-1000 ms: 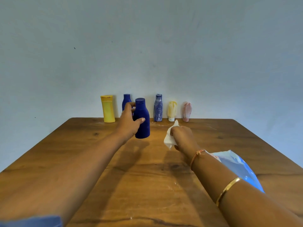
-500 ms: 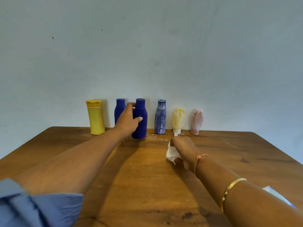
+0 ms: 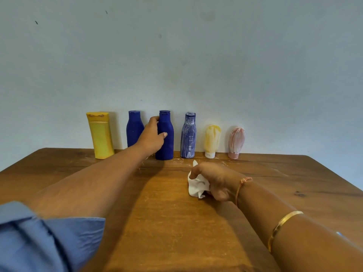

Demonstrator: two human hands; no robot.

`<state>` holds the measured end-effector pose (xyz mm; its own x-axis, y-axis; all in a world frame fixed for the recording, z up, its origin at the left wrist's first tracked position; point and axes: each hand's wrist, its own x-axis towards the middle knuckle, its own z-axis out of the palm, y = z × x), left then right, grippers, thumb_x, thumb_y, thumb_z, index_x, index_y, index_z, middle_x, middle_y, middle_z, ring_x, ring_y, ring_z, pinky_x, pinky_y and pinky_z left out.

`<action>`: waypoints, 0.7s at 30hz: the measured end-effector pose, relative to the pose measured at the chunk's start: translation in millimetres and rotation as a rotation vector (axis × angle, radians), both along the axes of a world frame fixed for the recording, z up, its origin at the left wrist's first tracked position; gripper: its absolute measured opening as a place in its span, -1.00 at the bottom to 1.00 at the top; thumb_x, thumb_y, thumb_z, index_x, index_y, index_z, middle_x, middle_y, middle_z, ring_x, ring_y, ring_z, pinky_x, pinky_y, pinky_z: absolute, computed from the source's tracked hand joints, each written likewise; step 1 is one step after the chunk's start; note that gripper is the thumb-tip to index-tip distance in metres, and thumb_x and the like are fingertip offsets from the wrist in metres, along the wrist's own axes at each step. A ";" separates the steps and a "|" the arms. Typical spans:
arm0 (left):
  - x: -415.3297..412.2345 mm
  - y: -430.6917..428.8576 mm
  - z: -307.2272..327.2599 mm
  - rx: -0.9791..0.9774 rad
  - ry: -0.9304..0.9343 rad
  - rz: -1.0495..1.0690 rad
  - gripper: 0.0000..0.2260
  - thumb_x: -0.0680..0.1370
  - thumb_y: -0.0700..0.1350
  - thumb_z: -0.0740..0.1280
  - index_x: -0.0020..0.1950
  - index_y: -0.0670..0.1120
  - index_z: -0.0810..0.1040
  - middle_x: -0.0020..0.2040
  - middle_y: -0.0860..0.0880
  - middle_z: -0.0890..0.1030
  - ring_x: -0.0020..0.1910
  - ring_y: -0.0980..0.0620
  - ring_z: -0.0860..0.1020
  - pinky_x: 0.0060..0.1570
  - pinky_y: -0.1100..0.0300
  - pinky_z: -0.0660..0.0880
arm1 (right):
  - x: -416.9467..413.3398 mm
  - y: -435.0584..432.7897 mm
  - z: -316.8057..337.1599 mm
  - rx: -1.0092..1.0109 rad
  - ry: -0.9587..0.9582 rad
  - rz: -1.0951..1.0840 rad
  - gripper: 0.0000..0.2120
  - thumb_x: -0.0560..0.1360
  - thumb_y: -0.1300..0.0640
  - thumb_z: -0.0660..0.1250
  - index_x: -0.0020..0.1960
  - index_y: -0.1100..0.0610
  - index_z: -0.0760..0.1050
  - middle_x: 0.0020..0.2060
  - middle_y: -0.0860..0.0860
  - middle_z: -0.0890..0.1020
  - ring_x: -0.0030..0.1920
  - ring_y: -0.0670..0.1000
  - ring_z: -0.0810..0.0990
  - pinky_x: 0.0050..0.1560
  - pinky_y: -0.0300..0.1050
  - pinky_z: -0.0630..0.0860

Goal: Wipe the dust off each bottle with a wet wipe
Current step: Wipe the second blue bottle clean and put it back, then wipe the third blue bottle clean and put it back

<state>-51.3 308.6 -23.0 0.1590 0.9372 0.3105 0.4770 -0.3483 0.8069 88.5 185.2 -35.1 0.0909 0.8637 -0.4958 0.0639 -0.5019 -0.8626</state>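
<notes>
Head view: we note the left arm stretched forward across the table (image 3: 167, 228), blue sleeve (image 3: 39, 238) pushed up near the elbow. The left hand (image 3: 152, 134) grips the blue bottle (image 3: 166, 146), thumb across its front and fingers curled round the neck side. That bottle stands upright at the table's far edge by the wall, in a row between a second blue bottle (image 3: 134, 130) and a streaked bottle (image 3: 188, 136). A yellow bottle (image 3: 101, 136) is at the left end; a yellow tube (image 3: 212, 139) and pink tube (image 3: 236, 141), both dust-streaked, stand cap-down at the right. The right hand (image 3: 216, 179) rests on the table nearer us, fingers clenched round a crumpled white wipe (image 3: 196, 186), wrist bent.
</notes>
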 end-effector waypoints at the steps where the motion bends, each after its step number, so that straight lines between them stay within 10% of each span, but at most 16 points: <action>1: 0.1 0.4 0.1 -0.004 -0.003 -0.001 -0.52 0.57 -0.26 0.24 0.45 -0.08 0.17 0.40 -0.10 0.33 0.33 -0.08 0.37 0.13 0.14 0.36 | 0.1 0.5 0.0 -0.003 0.003 0.000 -0.91 0.46 0.30 0.24 -0.14 0.23 0.32 -0.12 0.17 0.45 -0.11 0.09 0.47 -0.05 -0.11 0.44; 13: -0.3 -6.7 -3.6 0.027 -0.059 0.033 -0.35 0.52 -0.34 0.27 0.51 -0.05 0.04 0.50 -0.04 0.19 0.37 -0.01 0.32 0.14 0.18 0.34 | 0.1 2.2 -3.0 -0.003 -0.008 -0.011 -0.77 0.45 0.29 0.23 0.08 0.22 0.28 -0.01 0.19 0.46 0.06 0.14 0.48 -0.10 -0.13 0.48; 17: 6.9 -32.3 -1.1 0.272 -0.014 0.182 -0.40 0.53 -0.34 0.23 0.50 -0.09 0.06 0.47 -0.08 0.22 0.05 0.17 0.35 -0.05 0.33 0.33 | 0.8 -0.2 -2.3 -0.005 0.028 -0.005 -0.76 0.46 0.30 0.22 0.09 0.21 0.25 -0.08 0.17 0.44 -0.07 0.11 0.48 -0.14 -0.15 0.48; 21: 16.9 -47.8 -11.2 0.584 0.151 0.132 -0.45 0.52 -0.28 0.24 0.48 -0.17 0.13 0.45 -0.17 0.25 0.33 -0.13 0.39 0.15 0.12 0.49 | 1.8 -2.6 -3.7 0.017 0.051 -0.020 -0.67 0.45 0.31 0.22 0.19 0.21 0.24 -0.05 0.17 0.44 0.00 0.13 0.49 -0.19 -0.15 0.48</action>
